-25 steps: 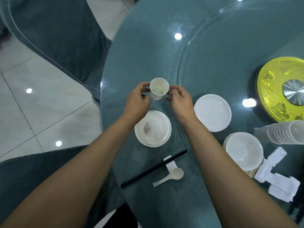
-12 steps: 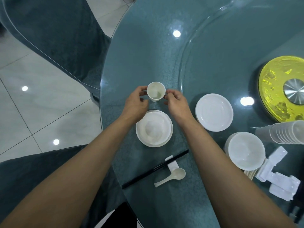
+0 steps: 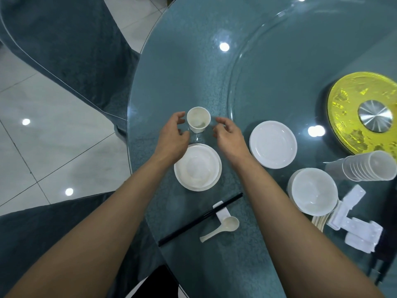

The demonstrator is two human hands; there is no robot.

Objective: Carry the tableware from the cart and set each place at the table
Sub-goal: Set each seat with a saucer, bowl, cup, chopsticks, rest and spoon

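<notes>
Head view: your left hand [image 3: 171,136] and right hand [image 3: 228,135] flank the cup [image 3: 198,122]. The fingers are loosely curved, with a gap showing on each side, and neither hand holds anything. The cup stands upright on the table [image 3: 193,72], just beyond the plate [image 3: 197,188] that carries a bowl [image 3: 196,166]. The chopsticks [image 3: 199,220] and spoon [image 3: 221,230] lie nearer you, at a rest [image 3: 222,211].

Findings, as judgement:

1. The cup looks light and the glass slick. Your fingertips are close on both sides, so a careless sideways pull could clip the rim and tip or slide it. Lift your hands clear before you draw them back.
2. Your right forearm crosses near the spare plate [image 3: 272,144] and the bowl stack [image 3: 313,190]. A low sweep towards the supplies could shunt them.
3. The cup stack [image 3: 365,168] lies on its side. A knock there may set it rolling across the glass.
4. The chopsticks overhang near the table edge. A brush from your arm could send them off.
</notes>
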